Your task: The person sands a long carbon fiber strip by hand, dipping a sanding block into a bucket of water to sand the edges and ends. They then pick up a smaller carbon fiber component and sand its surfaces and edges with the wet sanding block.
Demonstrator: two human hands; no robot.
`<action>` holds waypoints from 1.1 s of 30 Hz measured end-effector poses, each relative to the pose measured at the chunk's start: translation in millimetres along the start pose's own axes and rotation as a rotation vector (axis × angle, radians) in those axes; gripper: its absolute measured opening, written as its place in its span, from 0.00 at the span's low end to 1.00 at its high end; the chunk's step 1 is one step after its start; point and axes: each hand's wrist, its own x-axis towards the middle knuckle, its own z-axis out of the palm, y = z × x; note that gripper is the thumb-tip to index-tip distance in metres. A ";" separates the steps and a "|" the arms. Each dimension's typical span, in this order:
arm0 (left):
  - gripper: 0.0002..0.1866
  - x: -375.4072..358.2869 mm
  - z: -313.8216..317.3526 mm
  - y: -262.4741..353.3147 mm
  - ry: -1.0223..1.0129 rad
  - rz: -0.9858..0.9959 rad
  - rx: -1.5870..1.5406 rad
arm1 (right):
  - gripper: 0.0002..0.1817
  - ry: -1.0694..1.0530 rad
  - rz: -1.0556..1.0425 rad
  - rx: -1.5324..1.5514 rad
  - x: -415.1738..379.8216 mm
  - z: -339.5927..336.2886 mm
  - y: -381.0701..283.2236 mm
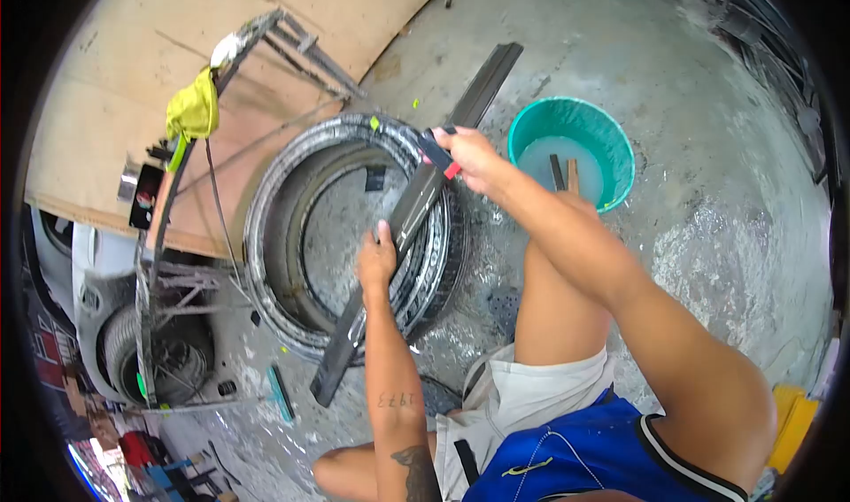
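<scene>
A long dark strip (478,86) lies slantwise across a stack of tyres (266,227), its ends reaching past the rim. My left hand (377,258) is wrapped round the strip at its middle, thumb on top. Higher up, my right hand (467,158) is closed on a small black and red block (440,153), which rests against the strip's surface. Through the tyre's opening the wet floor shows, with a dark square patch on it.
Right of the tyres stands a green bucket (624,152) of cloudy water with sticks in it. At left is a metal frame (150,298) with a yellow cloth (193,108). A teal brush (280,393) lies on the floor. Yellow object (792,428) at lower right.
</scene>
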 end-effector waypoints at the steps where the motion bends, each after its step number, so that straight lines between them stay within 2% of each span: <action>1: 0.41 5.6 3.6 4.5 -0.086 -0.056 0.056 | 0.14 0.025 -0.024 0.023 0.8 -4.2 -1.9; 4: 0.40 6.6 2.2 -3.9 0.010 -0.070 0.019 | 0.14 0.094 -0.093 0.072 3.3 -15.7 -14.9; 6: 0.41 1.9 -10.0 -25.9 0.007 -0.162 -0.095 | 0.14 0.194 -0.182 -0.050 2.0 -26.1 -26.8; 7: 0.42 0.7 -21.5 -44.5 0.008 -0.175 -0.137 | 0.13 0.226 -0.239 0.040 -0.6 -29.6 -35.6; 9: 0.37 -4.0 -46.2 -101.1 0.094 -0.217 -0.138 | 0.14 0.265 -0.303 0.130 -2.3 -42.4 -51.0; 11: 0.29 -45.3 -98.0 -126.8 0.148 -0.124 -0.425 | 0.16 0.096 -0.287 0.330 -17.4 -53.7 -64.8; 14: 0.26 -82.4 -150.4 -228.0 0.227 -0.050 -0.381 | 0.21 -0.326 -0.203 0.363 -63.1 -39.3 -73.5; 15: 0.26 -97.7 -161.7 -254.7 0.277 -0.023 -0.362 | 0.23 -0.388 -0.195 0.394 -78.1 -20.2 -71.7; 17: 0.26 -127.4 -179.7 -287.2 0.350 -0.021 -0.338 | 0.24 -0.657 -0.077 0.442 -91.5 -2.4 -62.6; 18: 0.26 -141.0 -190.6 -301.7 0.413 0.001 -0.327 | 0.24 -0.661 -0.050 0.473 -101.9 7.2 -57.9; 20: 0.27 -156.3 -201.5 -336.8 0.422 -0.037 -0.227 | 0.24 -0.959 -0.008 0.329 -123.1 27.0 -51.6; 23: 0.28 -173.5 -211.1 -350.0 0.503 -0.087 -0.135 | 0.27 -0.978 0.136 0.330 -153.7 47.9 -33.2; 24: 0.29 -177.1 -216.3 -362.0 0.510 -0.103 -0.101 | 0.26 -0.977 0.148 0.233 -160.5 51.1 -29.5; 25: 0.29 -183.0 -219.0 -380.6 0.509 -0.125 -0.064 | 0.26 -0.976 0.176 0.270 -167.0 52.7 -29.5; 27: 0.31 -192.3 -212.6 -406.5 0.670 -0.141 0.032 | 0.24 -1.011 0.248 -0.098 -178.6 57.2 -22.7; 28: 0.31 -198.5 -215.9 -413.3 0.618 -0.203 0.034 | 0.23 -1.109 0.173 0.031 -182.2 62.0 -2.4; 29: 0.33 -209.2 -219.1 -419.4 0.565 -0.272 0.037 | 0.23 -1.110 0.224 0.074 -191.3 63.4 7.6; 31: 0.35 -213.1 -209.1 -432.5 0.644 -0.279 -0.003 | 0.23 -1.232 0.044 -0.117 -197.0 63.2 7.7; 33: 0.37 -223.2 -211.2 -438.7 0.585 -0.350 0.032 | 0.22 -1.265 0.156 0.048 -205.1 62.4 6.7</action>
